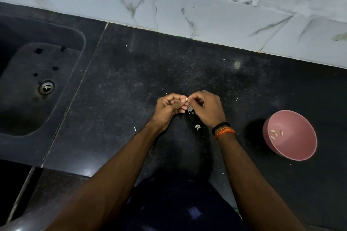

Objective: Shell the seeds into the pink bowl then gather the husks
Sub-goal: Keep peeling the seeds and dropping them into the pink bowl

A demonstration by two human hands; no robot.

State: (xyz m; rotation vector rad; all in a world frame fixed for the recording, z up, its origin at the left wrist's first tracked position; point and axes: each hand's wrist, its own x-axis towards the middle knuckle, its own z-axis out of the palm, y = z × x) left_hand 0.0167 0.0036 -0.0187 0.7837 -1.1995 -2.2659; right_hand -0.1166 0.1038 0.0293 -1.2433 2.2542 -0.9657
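My left hand [168, 108] and my right hand [207, 108] meet over the middle of the black counter, fingertips pinched together on one small pale seed [186, 99]. A little heap of pale husks [190, 110] lies on the counter under the fingers, and two more husk pieces [198, 127] sit just below my right palm. The pink bowl [300, 153] stands to the right, apart from both hands, with several shelled kernels [276, 134] inside it.
A dark sink [24, 110] with a metal drain [46, 87] fills the left side. White marble-patterned tiles [187, 11] back the counter [131, 84]. Tiny white specks are scattered over the counter. The counter's front edge runs near my body.
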